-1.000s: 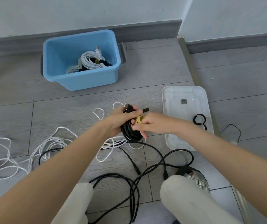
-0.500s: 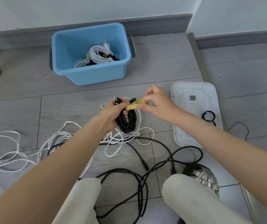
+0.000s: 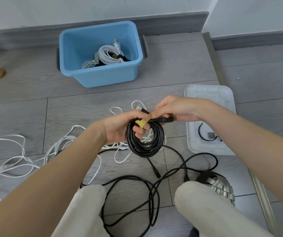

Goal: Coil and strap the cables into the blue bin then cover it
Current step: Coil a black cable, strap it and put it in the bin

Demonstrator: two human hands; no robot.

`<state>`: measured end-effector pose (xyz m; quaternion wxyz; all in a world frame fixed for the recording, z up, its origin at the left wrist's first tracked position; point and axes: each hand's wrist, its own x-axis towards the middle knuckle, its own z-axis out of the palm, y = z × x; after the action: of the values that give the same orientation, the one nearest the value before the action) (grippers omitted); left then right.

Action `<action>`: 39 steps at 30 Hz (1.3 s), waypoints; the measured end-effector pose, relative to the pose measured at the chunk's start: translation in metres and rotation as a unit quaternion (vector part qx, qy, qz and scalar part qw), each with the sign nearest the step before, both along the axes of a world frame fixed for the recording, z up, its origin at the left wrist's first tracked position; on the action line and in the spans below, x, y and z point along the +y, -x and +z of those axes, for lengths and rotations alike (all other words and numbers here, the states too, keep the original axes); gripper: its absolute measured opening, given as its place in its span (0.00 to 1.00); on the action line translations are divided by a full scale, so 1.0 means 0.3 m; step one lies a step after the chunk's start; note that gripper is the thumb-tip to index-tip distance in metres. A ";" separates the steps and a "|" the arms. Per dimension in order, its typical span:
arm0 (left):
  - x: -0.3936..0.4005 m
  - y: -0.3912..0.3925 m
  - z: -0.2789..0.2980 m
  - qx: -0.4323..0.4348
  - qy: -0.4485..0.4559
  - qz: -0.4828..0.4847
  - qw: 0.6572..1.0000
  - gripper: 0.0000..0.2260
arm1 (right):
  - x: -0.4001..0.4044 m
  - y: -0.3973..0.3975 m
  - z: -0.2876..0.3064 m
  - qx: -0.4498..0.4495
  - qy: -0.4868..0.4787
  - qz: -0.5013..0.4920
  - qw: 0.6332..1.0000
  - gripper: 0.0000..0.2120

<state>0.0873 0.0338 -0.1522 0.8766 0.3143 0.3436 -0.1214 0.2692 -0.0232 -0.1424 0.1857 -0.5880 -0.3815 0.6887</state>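
**Strap going round the black coil**

The left hand (image 3: pixel 120 129) gripped the coiled black cable (image 3: pixel 145 142) at centre frame. The right hand (image 3: pixel 175 108) pinched the yellow strap (image 3: pixel 143 121) wrapped over the coil's top. The blue bin (image 3: pixel 101 53), holding bundled cables, sat at 12 o'clock; its clear lid (image 3: pixel 209 93) lay at 3 o'clock.

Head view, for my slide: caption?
Left hand holds black coil; right hand wraps yellow strap.

My left hand (image 3: pixel 120 127), forearm extended forward, curls its fingers through the coiled black cable (image 3: pixel 145 139). My right hand (image 3: pixel 173 108), reaching in from the right, pinches the yellow strap (image 3: pixel 143 121) between thumb and forefinger at the coil's top.
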 end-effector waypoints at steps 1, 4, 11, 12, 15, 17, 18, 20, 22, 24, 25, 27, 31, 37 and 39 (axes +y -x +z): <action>-0.003 -0.002 0.008 0.005 -0.030 -0.011 0.999 0.05 | -0.005 -0.003 -0.004 0.021 0.010 -0.016 1.000 0.25; -0.008 -0.018 0.028 0.021 -0.096 -0.026 0.995 0.03 | -0.015 -0.009 -0.013 0.060 0.037 -0.065 0.995 0.20; -0.012 -0.039 0.039 0.024 -0.126 -0.066 0.990 0.08 | -0.013 0.002 -0.029 0.054 0.032 -0.117 0.991 0.14; -0.011 -0.036 0.043 0.015 -0.126 -0.063 0.990 0.09 | -0.012 0.000 -0.026 0.052 0.029 -0.120 0.991 0.12; -0.008 -0.030 0.043 -0.006 -0.132 -0.055 0.990 0.13 | -0.018 -0.004 -0.018 0.051 0.019 -0.142 0.988 0.09; -0.012 -0.033 0.043 -0.006 -0.136 -0.049 0.989 0.15 | -0.026 -0.006 -0.016 0.051 0.020 -0.152 0.987 0.09; -0.014 -0.036 0.041 -0.004 -0.143 -0.044 0.989 0.15 | -0.029 -0.006 -0.016 0.052 0.021 -0.158 0.986 0.08; -0.019 -0.044 0.033 0.009 -0.170 -0.038 0.985 0.13 | -0.031 -0.005 -0.021 0.056 0.024 -0.170 0.984 0.09; -0.023 -0.052 0.020 0.036 -0.238 -0.034 0.970 0.10 | -0.029 0.000 -0.030 0.063 0.029 -0.191 0.979 0.09; -0.021 -0.058 0.002 0.066 -0.331 -0.022 0.941 0.09 | -0.022 0.007 -0.038 0.076 0.032 -0.213 0.974 0.09; -0.018 -0.058 -0.006 0.078 -0.371 -0.017 0.925 0.09 | -0.019 0.010 -0.040 0.079 0.032 -0.219 0.972 0.09; -0.012 -0.055 -0.010 0.090 -0.422 -0.029 0.902 0.10 | -0.015 0.012 -0.041 0.082 0.029 -0.225 0.970 0.09; -0.015 -0.056 -0.003 0.099 -0.358 -0.021 0.928 0.08 | -0.022 0.011 -0.046 0.066 0.011 -0.223 0.973 0.09; 0.009 -0.041 0.015 0.068 -0.157 -0.020 0.985 0.06 | -0.016 0.012 -0.039 0.060 -0.002 -0.190 0.980 0.07; 0.006 -0.035 0.014 0.073 -0.151 -0.013 0.986 0.03 | -0.016 0.017 -0.042 0.043 -0.006 -0.173 0.984 0.07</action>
<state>0.0979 0.0355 -0.1480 0.7903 0.4373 0.4169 -0.1021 0.2640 -0.0279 -0.1549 0.3216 -0.6139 -0.2697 0.6685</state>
